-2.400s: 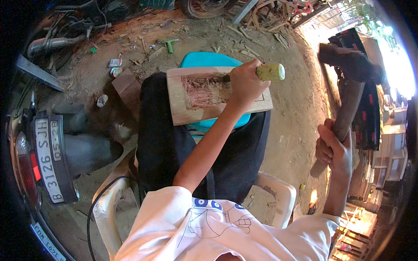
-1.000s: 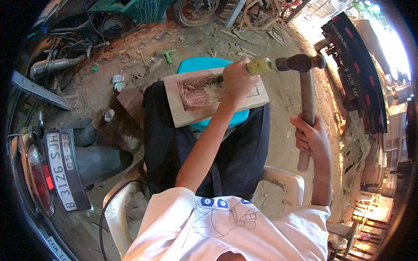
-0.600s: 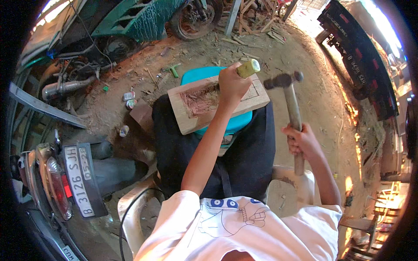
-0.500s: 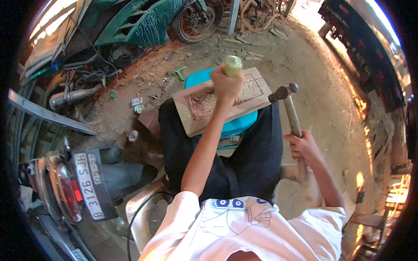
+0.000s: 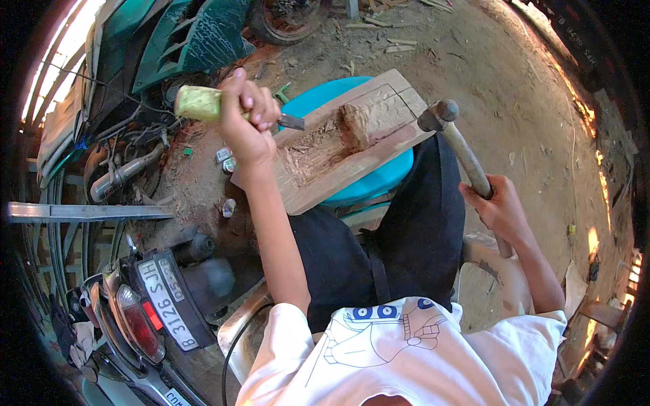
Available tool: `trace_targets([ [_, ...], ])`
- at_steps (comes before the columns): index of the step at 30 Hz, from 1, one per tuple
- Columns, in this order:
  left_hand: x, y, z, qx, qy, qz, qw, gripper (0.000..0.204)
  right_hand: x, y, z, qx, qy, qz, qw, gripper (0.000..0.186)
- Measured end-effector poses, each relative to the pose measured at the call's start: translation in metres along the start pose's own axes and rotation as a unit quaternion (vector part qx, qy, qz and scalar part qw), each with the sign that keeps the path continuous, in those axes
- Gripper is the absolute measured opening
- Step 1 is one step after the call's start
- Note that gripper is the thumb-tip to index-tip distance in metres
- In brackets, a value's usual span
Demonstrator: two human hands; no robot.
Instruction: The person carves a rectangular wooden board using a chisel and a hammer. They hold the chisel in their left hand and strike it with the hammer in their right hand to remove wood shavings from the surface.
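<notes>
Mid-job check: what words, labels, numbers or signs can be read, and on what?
Locations only, nothing copied:
White rectangular plate, dark characters, on the motorcycle with a red taillight: legible.
Small white label, lower edge: partly cut off.
Dark vehicle, upper right: pale characters, too blurred.
Yellow-handled steel chisel, wooden-handled metal hammer: no lettering discernible.

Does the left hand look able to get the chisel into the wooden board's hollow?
Probably yes: the left hand grips the chisel, whose blade points toward the wooden board, and nothing visible covers the hollow. The hammer sits at the board's other end.
</notes>
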State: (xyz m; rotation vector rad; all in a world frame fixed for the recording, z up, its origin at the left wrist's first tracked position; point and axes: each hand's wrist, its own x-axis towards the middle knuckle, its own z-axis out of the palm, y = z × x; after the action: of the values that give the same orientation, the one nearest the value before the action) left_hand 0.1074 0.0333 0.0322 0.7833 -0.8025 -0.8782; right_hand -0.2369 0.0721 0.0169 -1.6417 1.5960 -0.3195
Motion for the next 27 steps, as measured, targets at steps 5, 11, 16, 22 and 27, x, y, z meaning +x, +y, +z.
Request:
trace_targets([
  [5,0.004,-0.040,0.000,0.007,-0.027,-0.003,1.000,0.041,0.003,-0.005,0.002,-0.007,-0.015,-0.017,1.000,0.036],
  [11,-0.006,-0.063,0.018,0.028,0.034,0.010,0.999,0.036,0.004,-0.007,0.001,-0.014,-0.008,0.000,1.000,0.035],
  [16,-0.009,-0.058,0.019,0.110,0.079,-0.054,0.989,0.032,0.004,0.000,0.001,-0.014,-0.008,0.005,1.000,0.036],
  [22,-0.011,-0.050,0.005,0.138,0.109,-0.018,0.984,0.032,0.002,-0.005,0.000,-0.017,-0.007,0.004,1.000,0.039],
  [27,-0.008,-0.050,0.006,-0.062,0.054,0.034,0.996,0.035,0.004,0.001,0.001,-0.027,-0.005,-0.011,1.000,0.041],
])
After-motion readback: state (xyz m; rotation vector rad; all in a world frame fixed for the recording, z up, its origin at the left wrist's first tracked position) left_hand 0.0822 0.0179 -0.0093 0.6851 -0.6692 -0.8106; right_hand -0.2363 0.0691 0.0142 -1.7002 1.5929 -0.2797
